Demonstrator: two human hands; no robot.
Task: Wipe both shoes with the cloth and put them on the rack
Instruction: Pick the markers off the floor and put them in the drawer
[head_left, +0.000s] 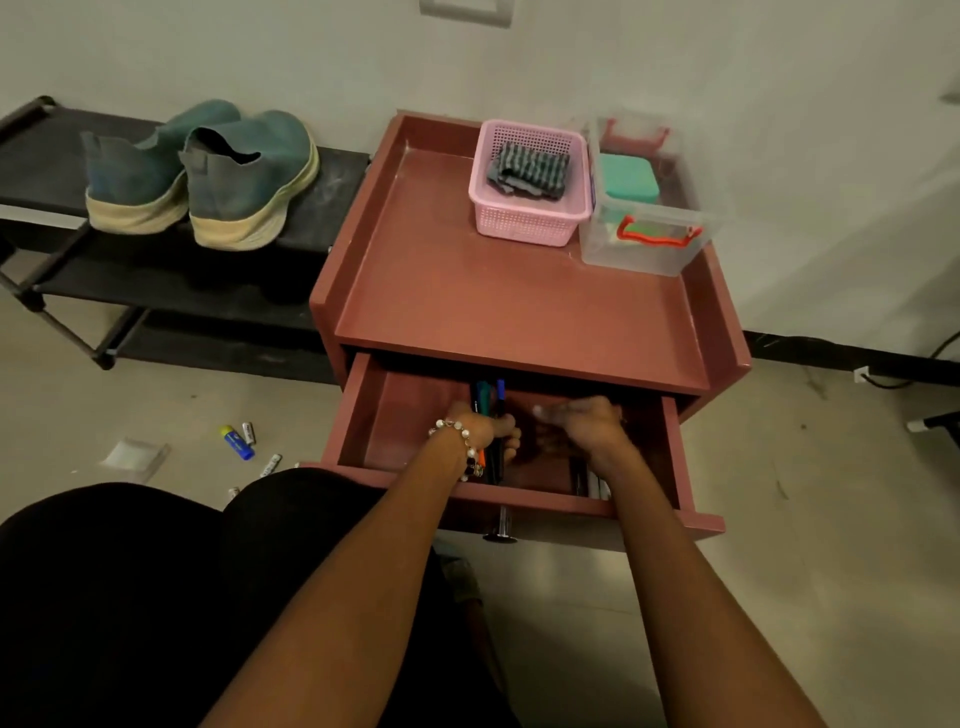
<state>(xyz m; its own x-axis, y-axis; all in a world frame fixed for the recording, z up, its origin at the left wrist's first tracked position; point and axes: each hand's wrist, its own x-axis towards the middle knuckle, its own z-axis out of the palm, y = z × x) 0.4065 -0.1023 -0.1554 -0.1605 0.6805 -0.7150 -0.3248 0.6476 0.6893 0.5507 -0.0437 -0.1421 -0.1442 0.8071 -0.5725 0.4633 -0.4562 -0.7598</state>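
- both shoes (208, 176) sat on the rack (332, 171), well left of the hands.
- left hand (480, 431) gripped pens (491, 400) in the drawer (358, 415).
- right hand (587, 426) curled beside it; contents unclear.
- cloth (527, 169) lay in the pink basket (524, 228).

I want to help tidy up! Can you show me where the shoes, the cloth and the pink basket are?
shoes (244, 176): head view, on the heel side of the nearer shoe, on the rack.
cloth (527, 169): head view, on its striped middle, inside the basket.
pink basket (524, 226): head view, on its front wall.
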